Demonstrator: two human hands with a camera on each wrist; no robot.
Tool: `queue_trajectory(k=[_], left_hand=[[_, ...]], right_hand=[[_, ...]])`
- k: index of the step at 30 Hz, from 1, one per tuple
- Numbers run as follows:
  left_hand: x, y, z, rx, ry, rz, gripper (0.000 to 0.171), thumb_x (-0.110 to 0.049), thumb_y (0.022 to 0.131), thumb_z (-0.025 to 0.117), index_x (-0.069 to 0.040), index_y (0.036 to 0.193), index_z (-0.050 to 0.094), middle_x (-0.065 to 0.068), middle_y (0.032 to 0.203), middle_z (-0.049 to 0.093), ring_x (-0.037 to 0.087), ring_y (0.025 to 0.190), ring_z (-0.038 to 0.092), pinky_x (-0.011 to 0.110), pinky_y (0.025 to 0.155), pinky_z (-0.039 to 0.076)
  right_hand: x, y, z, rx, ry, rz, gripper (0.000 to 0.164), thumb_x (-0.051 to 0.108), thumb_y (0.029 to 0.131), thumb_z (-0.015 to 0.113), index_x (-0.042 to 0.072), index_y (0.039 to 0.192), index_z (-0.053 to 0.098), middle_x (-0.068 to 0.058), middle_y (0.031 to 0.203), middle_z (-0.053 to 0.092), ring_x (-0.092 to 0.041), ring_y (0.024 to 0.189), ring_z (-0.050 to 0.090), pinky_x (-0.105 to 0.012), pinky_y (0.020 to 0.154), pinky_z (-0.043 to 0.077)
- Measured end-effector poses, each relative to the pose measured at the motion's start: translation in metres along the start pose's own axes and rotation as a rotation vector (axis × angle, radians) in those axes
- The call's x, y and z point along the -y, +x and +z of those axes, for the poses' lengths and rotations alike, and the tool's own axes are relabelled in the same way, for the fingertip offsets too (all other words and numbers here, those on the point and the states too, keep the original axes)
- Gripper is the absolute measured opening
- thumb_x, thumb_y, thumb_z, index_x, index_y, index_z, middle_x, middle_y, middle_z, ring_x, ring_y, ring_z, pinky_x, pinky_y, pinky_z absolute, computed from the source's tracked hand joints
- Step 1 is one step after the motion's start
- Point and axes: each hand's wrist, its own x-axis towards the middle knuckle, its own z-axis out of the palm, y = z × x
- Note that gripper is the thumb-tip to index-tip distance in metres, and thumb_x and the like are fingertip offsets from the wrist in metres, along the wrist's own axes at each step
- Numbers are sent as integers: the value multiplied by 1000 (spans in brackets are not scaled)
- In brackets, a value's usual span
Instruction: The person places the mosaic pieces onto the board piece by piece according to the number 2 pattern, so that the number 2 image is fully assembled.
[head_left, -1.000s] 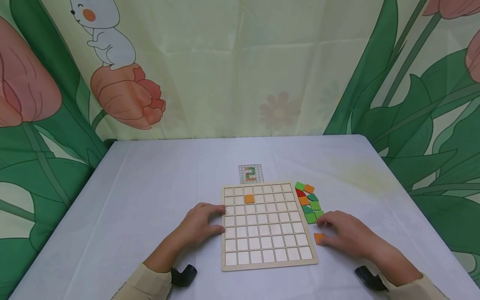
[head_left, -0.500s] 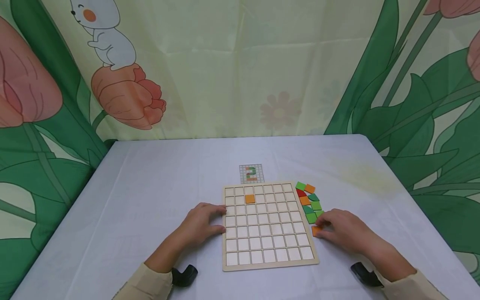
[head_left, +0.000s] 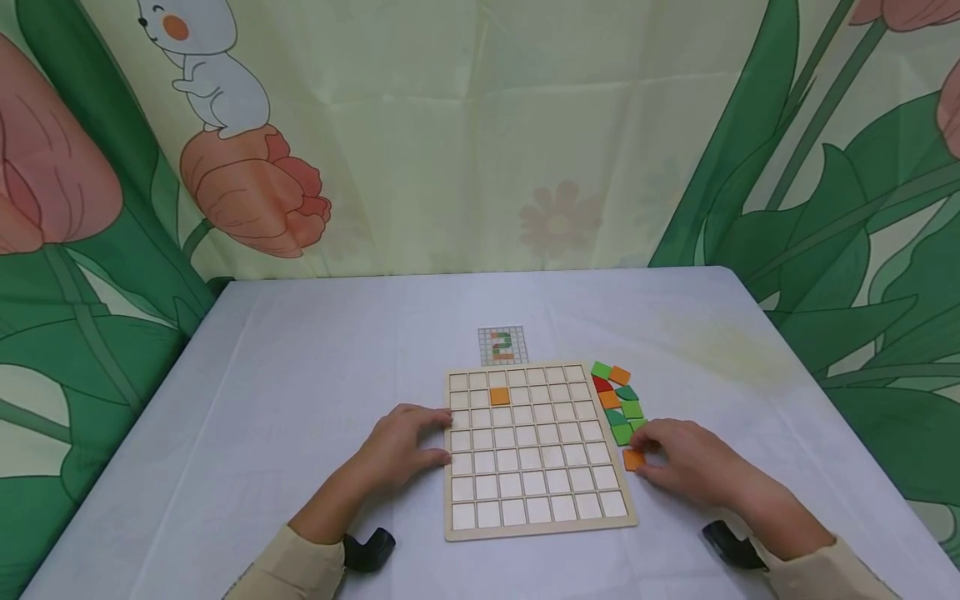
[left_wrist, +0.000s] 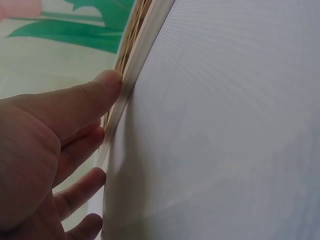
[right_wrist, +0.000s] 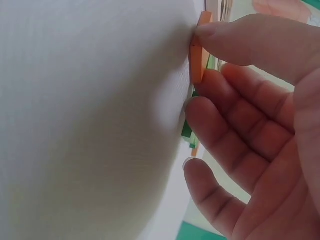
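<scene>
My left hand [head_left: 405, 437] rests at the left edge of a wooden grid board [head_left: 542, 532], its thumb and fingertips along the rim. In the left wrist view, that hand's thumb [left_wrist: 95, 97] touches the board's side and the fingers are spread. To the right of the board, my right hand [head_left: 686, 458] pinches a square orange tile [head_left: 633, 460] by thumb and index finger, low at the table. Seen from the right wrist, the thumb lies on the orange tile [right_wrist: 196, 65] while the other fingers curve loosely. Another orange tile [head_left: 499, 397] sits in a cell near the board's top.
Several green, orange and red tiles [head_left: 622, 434] lie along the board's right edge, just beyond my right hand. A small card [head_left: 503, 345] with a coloured figure 2 on a grid lies behind the board. A printed cloth [head_left: 562, 150] hangs past the white table [head_left: 337, 333].
My right hand has slid the orange tile a little away from me and left, closer to the other loose tiles. The left hand stays at the board's edge.
</scene>
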Motion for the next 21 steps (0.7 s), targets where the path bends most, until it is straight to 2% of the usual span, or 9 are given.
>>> queue_trajectory(k=[9, 21], left_hand=[[-1, 1, -1, 4, 9, -13, 49, -22, 81, 86, -16, 127, 69, -4, 133, 62, 26, 127, 48, 49, 104, 40], [1, 0, 0, 7, 1, -3, 48, -22, 81, 86, -15, 126, 70, -3, 133, 63, 27, 128, 48, 51, 104, 40]], right_hand=[[8, 5, -8, -35, 26, 14, 25, 17, 82, 82, 9, 102, 70, 5, 96, 65, -19, 91, 58, -45, 84, 53], [27, 31, -16, -73, 91, -114, 21, 15, 85, 78, 10, 103, 70, 6, 96, 65, -19, 91, 60, -42, 83, 52]])
